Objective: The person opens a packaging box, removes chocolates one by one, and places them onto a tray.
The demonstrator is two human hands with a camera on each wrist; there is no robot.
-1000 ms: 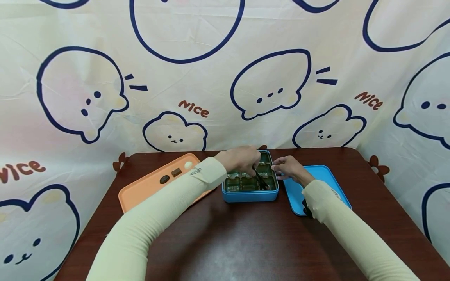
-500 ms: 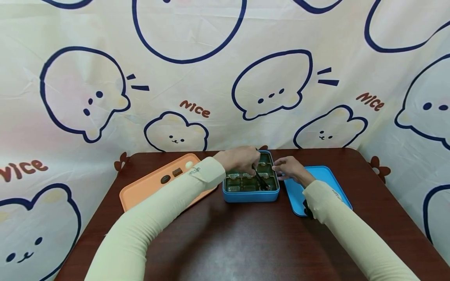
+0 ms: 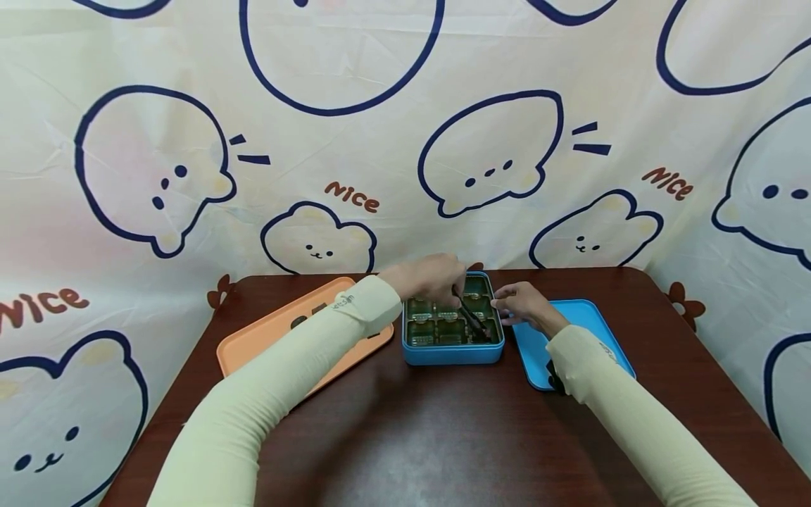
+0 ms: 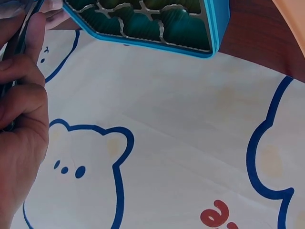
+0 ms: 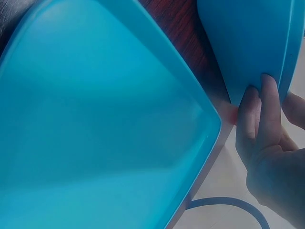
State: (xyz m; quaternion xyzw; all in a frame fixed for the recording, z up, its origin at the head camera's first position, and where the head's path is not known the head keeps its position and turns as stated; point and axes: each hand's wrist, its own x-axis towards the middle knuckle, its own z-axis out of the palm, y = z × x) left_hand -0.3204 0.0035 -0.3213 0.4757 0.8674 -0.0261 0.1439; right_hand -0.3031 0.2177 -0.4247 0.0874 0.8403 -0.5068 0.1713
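Observation:
My left hand (image 3: 431,276) holds dark tongs (image 3: 469,317) over the blue lunch box (image 3: 453,356), and the tips reach down into its front right compartment. Whether anything lies between the tips is too small to tell. In the left wrist view, curled fingers (image 4: 33,71) grip the tongs (image 4: 21,40), beside the corner of the divided box (image 4: 209,28). My right hand (image 3: 529,308) touches the box's right side. Its fingers rest fairly straight against the outer wall in the right wrist view, where the hand (image 5: 271,143) shows at the right.
An orange tray (image 3: 253,345) with a few small dark pieces lies to the left, partly under my left sleeve. Right of the box, a blue lid (image 3: 579,310) lies beneath my right forearm. A patterned cloth (image 3: 393,141) hangs behind the brown table (image 3: 380,436).
My left hand has risen and shifted slightly left, with the tongs lifting at the handle end. Its sleeve now covers the pale piece on the tray. The right hand stays at the box.

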